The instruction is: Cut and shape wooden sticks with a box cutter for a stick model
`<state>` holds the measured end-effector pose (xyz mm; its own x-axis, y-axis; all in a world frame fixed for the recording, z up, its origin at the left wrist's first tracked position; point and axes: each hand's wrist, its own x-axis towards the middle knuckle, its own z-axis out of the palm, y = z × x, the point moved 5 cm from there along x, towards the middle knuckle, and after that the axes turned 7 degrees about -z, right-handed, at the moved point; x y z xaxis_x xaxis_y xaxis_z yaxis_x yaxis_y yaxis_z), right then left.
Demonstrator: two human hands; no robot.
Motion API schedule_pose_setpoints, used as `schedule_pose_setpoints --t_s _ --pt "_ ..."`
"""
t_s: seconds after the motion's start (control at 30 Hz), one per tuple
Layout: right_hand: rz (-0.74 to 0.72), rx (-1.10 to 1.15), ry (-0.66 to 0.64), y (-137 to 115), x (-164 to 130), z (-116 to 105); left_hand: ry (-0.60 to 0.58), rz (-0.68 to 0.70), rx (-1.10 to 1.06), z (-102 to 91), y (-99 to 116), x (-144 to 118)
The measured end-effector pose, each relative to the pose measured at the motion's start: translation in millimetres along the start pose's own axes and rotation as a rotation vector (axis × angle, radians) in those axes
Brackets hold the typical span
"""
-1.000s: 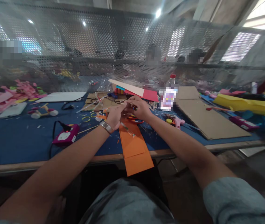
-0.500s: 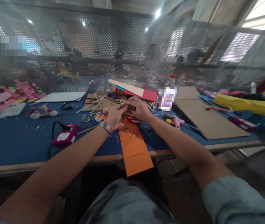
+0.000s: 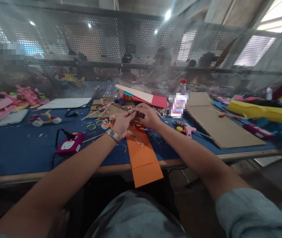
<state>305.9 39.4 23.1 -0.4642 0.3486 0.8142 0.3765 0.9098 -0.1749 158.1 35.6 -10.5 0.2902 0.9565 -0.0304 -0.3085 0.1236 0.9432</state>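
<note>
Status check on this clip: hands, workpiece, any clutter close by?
Left hand and right hand meet fingertip to fingertip, pinching something too small to identify. Orange paper strip lies beneath, overhanging table edge. Pink glue gun lies right.

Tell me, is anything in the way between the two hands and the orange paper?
Nothing visible blocks them. The left hand and right hand meet right above the orange paper's far end; a thin clear stick lies on it.

Small item pinched between the left hand (image 3: pixel 122 122) and right hand (image 3: pixel 148 115): too small and too covered by fingers to be identified. Bottle (image 3: pixel 180 101): label blurred out, unreadable. Yellow paper (image 3: pixel 265 111) and both upper arms: cut off by the frame edges; figures behind the perforated screen (image 3: pixel 131 59): blurred.
</note>
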Motion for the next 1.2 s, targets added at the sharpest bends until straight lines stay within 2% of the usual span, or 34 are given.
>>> schedule_pose_setpoints --t_s 0.3,0.5,0.9,1.2 --pt "0.027 0.017 0.064 4.1 -1.3 -0.3 -0.036 -0.036 -0.146 -0.5 1.4 -3.0" --pt "0.026 0.030 0.097 -0.5 0.0 -0.6 -0.110 -0.059 -0.199 8.1 2.2 -7.7" --pt "-0.018 0.084 0.112 -7.6 1.7 -0.9 -0.167 -0.019 -0.223 16.4 8.7 -14.8" --pt "-0.010 0.079 0.123 -9.4 1.8 -2.2 -0.224 -0.083 -0.223 21.7 7.6 -17.9"
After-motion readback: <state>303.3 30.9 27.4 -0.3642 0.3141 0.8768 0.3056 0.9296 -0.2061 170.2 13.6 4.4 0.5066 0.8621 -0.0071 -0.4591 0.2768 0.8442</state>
